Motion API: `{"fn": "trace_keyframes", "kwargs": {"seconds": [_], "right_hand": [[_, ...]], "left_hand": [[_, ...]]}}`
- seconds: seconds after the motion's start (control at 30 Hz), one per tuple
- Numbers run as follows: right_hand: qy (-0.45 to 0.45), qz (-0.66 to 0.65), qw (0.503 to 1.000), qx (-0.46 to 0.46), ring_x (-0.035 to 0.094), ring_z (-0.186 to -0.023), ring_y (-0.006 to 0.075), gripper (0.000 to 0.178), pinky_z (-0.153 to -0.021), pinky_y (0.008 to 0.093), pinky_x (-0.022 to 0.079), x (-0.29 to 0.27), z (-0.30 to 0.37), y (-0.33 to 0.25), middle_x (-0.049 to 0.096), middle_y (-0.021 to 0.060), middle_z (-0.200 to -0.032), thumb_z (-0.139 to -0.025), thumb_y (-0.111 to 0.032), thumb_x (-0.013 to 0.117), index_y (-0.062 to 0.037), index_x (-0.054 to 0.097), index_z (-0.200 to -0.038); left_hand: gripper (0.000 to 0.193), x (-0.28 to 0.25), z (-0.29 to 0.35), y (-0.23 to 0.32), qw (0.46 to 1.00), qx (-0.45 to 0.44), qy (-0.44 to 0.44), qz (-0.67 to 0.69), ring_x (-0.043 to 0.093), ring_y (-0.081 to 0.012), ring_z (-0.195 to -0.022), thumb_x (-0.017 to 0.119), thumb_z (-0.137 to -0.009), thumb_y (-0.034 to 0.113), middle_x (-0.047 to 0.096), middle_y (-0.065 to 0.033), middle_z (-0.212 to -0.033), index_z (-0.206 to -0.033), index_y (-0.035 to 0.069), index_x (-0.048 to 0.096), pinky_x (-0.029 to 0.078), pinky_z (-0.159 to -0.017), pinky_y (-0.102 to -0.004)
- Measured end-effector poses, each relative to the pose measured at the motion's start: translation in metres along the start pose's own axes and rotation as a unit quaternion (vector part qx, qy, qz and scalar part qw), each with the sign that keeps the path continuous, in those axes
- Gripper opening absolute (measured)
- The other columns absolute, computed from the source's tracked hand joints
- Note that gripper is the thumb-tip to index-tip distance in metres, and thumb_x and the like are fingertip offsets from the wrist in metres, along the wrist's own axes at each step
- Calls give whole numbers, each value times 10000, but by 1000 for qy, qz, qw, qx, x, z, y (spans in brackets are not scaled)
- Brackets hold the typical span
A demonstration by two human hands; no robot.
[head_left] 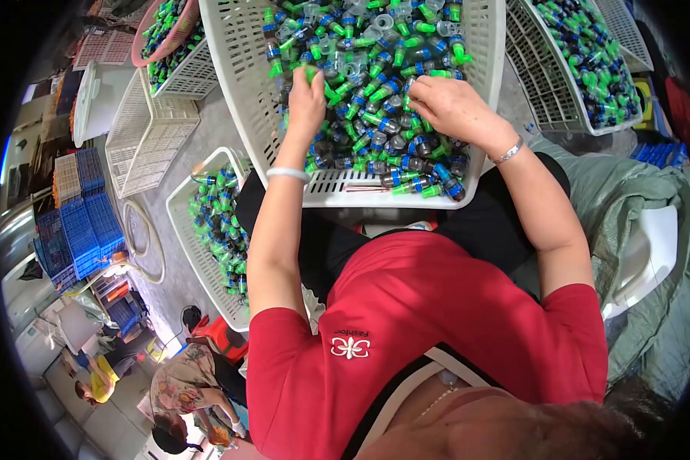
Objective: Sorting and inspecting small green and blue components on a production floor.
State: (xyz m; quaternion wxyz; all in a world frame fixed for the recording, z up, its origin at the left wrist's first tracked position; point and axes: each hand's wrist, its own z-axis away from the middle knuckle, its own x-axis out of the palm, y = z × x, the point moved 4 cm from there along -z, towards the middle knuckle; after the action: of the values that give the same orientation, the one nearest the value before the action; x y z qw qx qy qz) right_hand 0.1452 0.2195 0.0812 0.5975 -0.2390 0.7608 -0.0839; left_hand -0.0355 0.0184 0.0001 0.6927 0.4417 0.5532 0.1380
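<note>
Before me a white slatted plastic basket (368, 198) holds a heap of small plastic nozzle-like fittings (376, 123), with bright green tips, blue rings and dark or clear bodies. Over the left part of the heap, my left hand (307, 100) is closed, and a green tip shows at its fingers. My right hand (456, 111) is over the right part, fingers pinched together and curled down at the pieces. What lies between those fingers is hidden. Loose clear caps (383, 23) are mixed in toward the far side. A thin reddish stick (366, 188) lies by the near wall.
A second white basket (184, 222) of similar fittings stands at my left, another crate (548, 92) at the far right. Beyond are a pink tub (142, 47) and stacked blue crates (80, 222). Green sacking (629, 184) lies at my right. Two people work at lower left.
</note>
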Motion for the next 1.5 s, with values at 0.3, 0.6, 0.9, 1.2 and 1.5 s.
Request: {"fn": "trace_keyframes", "kwargs": {"seconds": [0.3,0.6,0.9,1.2,1.5], "right_hand": [[-9,-6,1000,4,583,-784,297,133,-671,402,483,-2,-3,-6,543,101,-806,-854,-159,602,-44,538,-868],[16,-20,999,47,601,-851,303,217,-714,405,498,-10,-2,-1,576,113,-915,-856,-195,621,-59,547,-1008],[41,-124,982,135,577,-1075,368,697,-884,422,483,-24,2,-5,541,199,-1244,-791,-434,692,-46,438,-1311],[40,-209,973,86,594,-1029,379,709,-863,437,480,-22,8,-17,552,218,-1221,-819,-396,669,-27,380,-1351],[39,-195,975,99,624,-876,387,624,-750,466,492,-18,9,-11,608,212,-1093,-775,-189,603,-42,372,-1336]], "left_hand": [[280,40,-62,55,942,155,39,-295,641,-375,-842,636,-839,229,667,-180,-900,-1082,102,578,511,-723,-459],[208,33,-7,53,977,-94,-99,161,564,-162,-539,635,-868,237,569,-28,-598,-967,58,592,442,-504,-304],[166,63,58,113,870,-119,-211,429,497,-71,-547,641,-879,235,562,22,-695,-941,85,606,377,-482,-220],[175,43,77,117,908,-86,-169,374,463,-61,-529,617,-895,236,535,28,-700,-978,94,560,325,-451,-204],[209,55,87,94,842,-138,-144,502,528,-115,-559,582,-922,224,553,-41,-723,-1034,78,483,417,-481,-235]]}}
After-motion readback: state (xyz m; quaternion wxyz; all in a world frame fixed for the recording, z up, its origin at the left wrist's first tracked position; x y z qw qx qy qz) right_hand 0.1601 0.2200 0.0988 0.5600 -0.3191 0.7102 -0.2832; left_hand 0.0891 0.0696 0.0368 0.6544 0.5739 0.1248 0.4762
